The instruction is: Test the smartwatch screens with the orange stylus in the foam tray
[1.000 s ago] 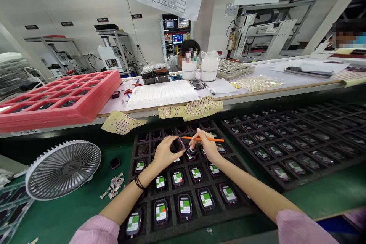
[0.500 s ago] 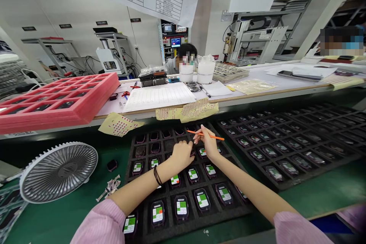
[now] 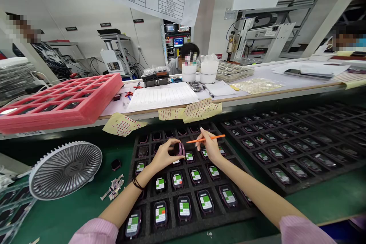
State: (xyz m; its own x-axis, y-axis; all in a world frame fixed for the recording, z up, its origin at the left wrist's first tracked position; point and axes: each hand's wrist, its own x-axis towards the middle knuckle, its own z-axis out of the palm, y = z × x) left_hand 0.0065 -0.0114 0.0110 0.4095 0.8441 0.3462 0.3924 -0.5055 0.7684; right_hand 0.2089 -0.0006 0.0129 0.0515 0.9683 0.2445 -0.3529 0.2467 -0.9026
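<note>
My left hand (image 3: 168, 154) grips a purple-framed watch body (image 3: 181, 149) by its edges, held tilted above a black foam tray (image 3: 188, 185). Close to it on the right, my right hand (image 3: 208, 144) is closed round a thin orange stick (image 3: 219, 136), whose pointed tip faces left toward the watch body. Below both hands, several watch bodies with lit green-and-white screens, such as one front watch (image 3: 184, 208), sit in the tray's compartments. Those in the far rows have dark screens.
A second black tray of watches (image 3: 281, 175) lies to the right. On the left stand a grey fan (image 3: 67, 169), a loose dark watch (image 3: 116, 164) and a pile of small strips (image 3: 114, 187). A shelf edge with yellow sticker sheets (image 3: 202, 109) and a pink foam tray (image 3: 94, 110) runs behind.
My left hand has moved slightly left and now shows the watch body raised and tilted in its fingers. The orange stick stays in my right hand. Another person has appeared at the far left.
</note>
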